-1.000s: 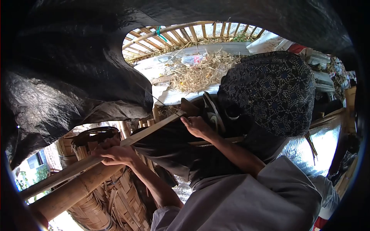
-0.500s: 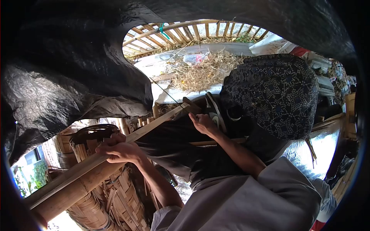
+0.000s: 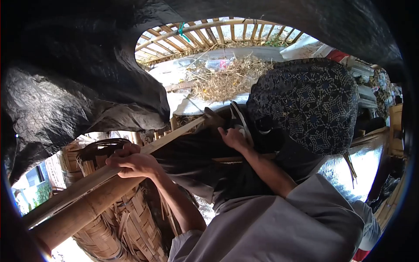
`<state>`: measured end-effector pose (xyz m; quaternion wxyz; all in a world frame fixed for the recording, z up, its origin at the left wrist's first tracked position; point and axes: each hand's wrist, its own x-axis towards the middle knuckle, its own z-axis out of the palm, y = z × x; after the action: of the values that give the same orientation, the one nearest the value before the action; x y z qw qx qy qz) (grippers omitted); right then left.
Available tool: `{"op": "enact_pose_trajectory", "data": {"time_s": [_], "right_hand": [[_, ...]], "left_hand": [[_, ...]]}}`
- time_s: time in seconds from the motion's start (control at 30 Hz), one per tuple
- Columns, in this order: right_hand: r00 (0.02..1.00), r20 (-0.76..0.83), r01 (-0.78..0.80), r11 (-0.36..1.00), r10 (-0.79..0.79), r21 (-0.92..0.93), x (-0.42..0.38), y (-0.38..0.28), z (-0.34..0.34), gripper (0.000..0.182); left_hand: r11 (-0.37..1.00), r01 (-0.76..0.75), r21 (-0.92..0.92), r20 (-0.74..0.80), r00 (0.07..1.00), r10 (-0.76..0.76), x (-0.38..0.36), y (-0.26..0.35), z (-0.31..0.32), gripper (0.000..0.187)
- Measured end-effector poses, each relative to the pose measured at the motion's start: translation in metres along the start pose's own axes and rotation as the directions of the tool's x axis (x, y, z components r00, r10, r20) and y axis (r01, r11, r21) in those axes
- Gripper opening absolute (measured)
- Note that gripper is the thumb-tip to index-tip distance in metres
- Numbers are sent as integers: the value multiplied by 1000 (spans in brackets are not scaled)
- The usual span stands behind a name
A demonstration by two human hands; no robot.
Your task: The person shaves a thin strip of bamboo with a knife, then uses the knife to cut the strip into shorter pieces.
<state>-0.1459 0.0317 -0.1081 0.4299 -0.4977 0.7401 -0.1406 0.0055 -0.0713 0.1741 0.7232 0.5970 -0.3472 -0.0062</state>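
Our long bamboo strip (image 3: 174, 134) slants above the bamboo pole (image 3: 83, 210), already flat, though how much shaping remains we can't tell. Our left hand (image 3: 137, 164) grips it; our right hand (image 3: 235, 139), partly curled near its far end, may hold something hidden. Woven baskets (image 3: 136, 220) crowd below, and dark sheeting (image 3: 78, 70) blocks our upper view.

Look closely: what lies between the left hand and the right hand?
Black trouser cloth lies between the left hand and the right hand in the head view.
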Motion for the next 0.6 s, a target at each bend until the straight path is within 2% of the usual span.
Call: {"op": "enact_pose_trajectory", "data": {"time_s": [0.07, 0.13, 0.23, 0.37, 0.43, 0.53, 0.6], "right_hand": [[998, -46, 40, 999, -42, -32, 1, -23, -13, 63], [995, 59, 71, 983, -82, 170, -3, -44, -33, 61], [985, 81, 131, 958, -155, 254, -6, -70, -56, 63], [976, 64, 182, 940, -208, 288, 10, -38, -25, 63], [994, 106, -10, 984, -9, 175, 12, -13, -7, 66], [985, 166, -60, 995, 46, 84, 15, -2, -14, 69], [989, 137, -59, 996, 50, 64, 13, -8, -11, 68]], "left_hand": [[1000, -23, 6, 13, 1000, 22, 0, -1, 4, 40], [1000, -12, -9, 15, 1000, 12, 0, 0, 6, 41], [999, 9, -32, 47, 999, -7, -2, 0, 7, 42], [997, 25, -71, 72, 997, -20, -5, 6, 16, 43], [999, 7, -49, 100, 995, -2, -7, 6, 16, 45], [999, 0, -54, 125, 992, 6, -9, 9, 19, 46], [998, 18, -60, 124, 992, -10, -10, 7, 16, 46]]}}
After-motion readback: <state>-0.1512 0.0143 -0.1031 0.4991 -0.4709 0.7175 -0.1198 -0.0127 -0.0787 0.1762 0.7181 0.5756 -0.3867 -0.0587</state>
